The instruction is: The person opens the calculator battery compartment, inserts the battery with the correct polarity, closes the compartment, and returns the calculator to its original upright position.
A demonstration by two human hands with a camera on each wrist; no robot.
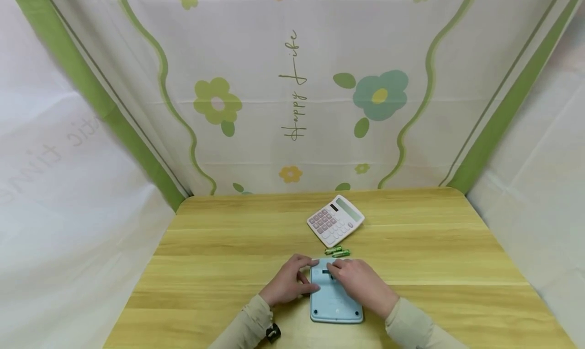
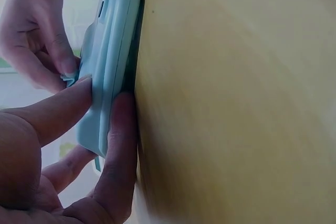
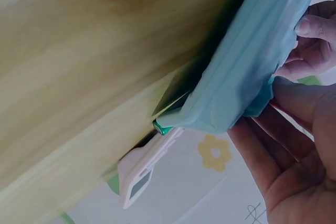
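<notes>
Blue device [image 1: 336, 303]: on the table [image 1: 219, 247], head-view five o'clock!
Left hand [image 1: 289, 284]: half-curled, gripping its nine-o'clock edge.
Right hand [image 1: 362, 284]: fingertips nearly together, pinching a small blue piece [image 3: 261, 100].
Batteries [image 1: 340, 254]: just off device's twelve o'clock.

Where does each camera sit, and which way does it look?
Head: on the head, facing forward and down at the wooden table and blue calculator; left hand, right hand and sleeves show.
Left wrist: worn there, facing the blue calculator's edge; left hand close, right hand beyond.
Right wrist: worn there, facing that calculator's other side, pale pink calculator beyond; right hand close, left hand beyond.
Both wrist views share the blue calculator and both hands.
</notes>
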